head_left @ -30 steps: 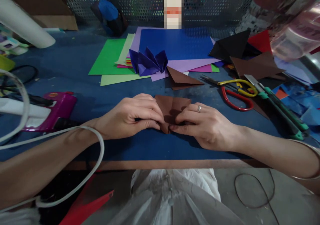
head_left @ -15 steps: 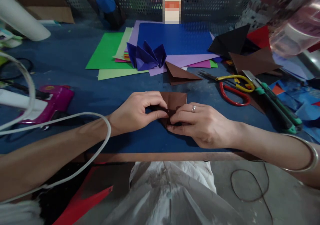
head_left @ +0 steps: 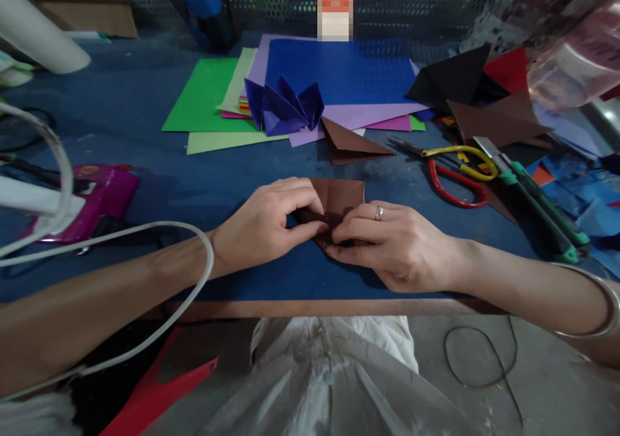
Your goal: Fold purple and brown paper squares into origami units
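A piece of brown paper (head_left: 343, 194) with crease lines lies near the table's front edge, partly hidden under both hands. My left hand (head_left: 278, 219) pinches a folded part of it between thumb and fingers. From the other side, my right hand (head_left: 394, 242), with a ring on one finger, grips the paper's lower right part with bent fingers. Just beyond them sits a folded brown paper piece (head_left: 356, 144), and behind it a pleated purple paper shape (head_left: 288, 108).
Coloured sheets (head_left: 339, 71) are stacked at the back. To the right lie scissors (head_left: 458, 165) with red and yellow handles, a green utility knife (head_left: 537, 203) and paper scraps. On the left are a magenta device (head_left: 109, 194) and a white cable (head_left: 206, 255) crossing my left forearm.
Both hands keep their hold on the brown paper with hardly any movement. The whole view has shifted slightly.
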A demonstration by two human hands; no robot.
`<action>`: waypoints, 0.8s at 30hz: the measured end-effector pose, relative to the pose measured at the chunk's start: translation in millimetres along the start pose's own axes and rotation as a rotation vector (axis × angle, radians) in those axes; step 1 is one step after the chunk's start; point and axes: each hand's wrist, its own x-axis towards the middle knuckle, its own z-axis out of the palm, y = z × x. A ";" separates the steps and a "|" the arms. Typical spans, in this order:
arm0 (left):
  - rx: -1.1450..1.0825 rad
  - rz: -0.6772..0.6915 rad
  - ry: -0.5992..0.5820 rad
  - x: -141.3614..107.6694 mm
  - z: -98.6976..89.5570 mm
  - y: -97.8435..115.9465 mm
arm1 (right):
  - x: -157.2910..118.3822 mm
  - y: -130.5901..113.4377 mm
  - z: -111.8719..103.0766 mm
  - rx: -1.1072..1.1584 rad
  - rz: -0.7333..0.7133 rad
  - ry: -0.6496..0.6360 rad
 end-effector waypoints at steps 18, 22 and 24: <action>0.079 -0.067 0.002 -2.1 0.4 -3.5 | -0.6 1.1 0.8 0.009 -0.004 0.006; 0.065 -0.088 -0.019 -1.9 -0.4 -1.4 | -0.1 0.5 1.6 0.001 -0.002 0.014; 0.051 -0.102 -0.023 -1.5 -1.2 -0.1 | 0.0 0.1 1.6 -0.005 -0.002 0.024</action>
